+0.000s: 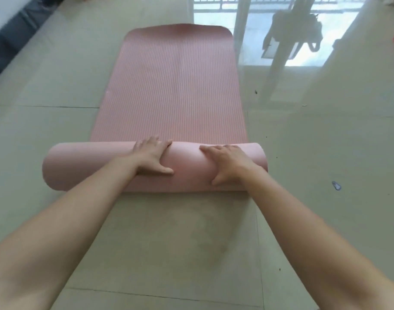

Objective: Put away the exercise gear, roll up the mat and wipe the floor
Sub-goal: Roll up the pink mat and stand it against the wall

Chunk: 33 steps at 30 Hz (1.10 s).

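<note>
On the pale tiled floor (57,121) the pink mat (171,86) lies with its long axis running near to far, its near end rolled into a left-to-right tube on which the left hand (150,156) and right hand (228,163) press flat, each grip wide.

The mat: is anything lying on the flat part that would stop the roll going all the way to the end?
Nothing visible does. The flat part of the mat is bare ahead of the roll.
</note>
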{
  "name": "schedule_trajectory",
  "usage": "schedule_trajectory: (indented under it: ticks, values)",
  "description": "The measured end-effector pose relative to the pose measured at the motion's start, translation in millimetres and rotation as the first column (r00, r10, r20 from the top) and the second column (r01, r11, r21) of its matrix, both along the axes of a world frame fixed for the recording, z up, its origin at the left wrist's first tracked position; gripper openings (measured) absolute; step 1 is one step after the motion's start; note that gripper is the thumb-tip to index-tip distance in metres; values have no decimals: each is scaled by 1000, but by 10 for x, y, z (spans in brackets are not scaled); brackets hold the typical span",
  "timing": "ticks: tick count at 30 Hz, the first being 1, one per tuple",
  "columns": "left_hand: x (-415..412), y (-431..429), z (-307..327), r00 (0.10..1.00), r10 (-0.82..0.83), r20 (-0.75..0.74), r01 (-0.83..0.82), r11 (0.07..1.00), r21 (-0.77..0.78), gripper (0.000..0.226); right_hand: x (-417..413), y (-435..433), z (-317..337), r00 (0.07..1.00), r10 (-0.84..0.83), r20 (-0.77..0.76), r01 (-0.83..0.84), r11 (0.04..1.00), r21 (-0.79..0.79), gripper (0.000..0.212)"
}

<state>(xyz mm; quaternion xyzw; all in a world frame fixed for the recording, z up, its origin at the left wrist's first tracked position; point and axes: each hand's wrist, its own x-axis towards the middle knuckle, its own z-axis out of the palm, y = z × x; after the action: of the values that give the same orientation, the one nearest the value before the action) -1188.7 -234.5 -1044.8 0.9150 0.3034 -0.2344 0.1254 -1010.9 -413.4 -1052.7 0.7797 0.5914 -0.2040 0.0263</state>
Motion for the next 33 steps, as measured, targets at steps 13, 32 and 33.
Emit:
schedule_trajectory:
  ticks: [13, 32, 33]
  values:
    - [-37, -160, -567, 997, -69, -27, 74, 918, 390, 120, -176, -23, -660, 960, -37, 276, 14, 996, 85, 143]
    - [93, -196, 256, 990, -55, -127, 24, 972, -235, 73, 150, -236, 237, 999, 16, -29, -17, 1000, -18, 102]
    - [73, -182, 256, 991, -28, -131, -11, 957, -289, 73, 147, -245, 240, 1000, 13, -8, -13, 1000, -1, 109]
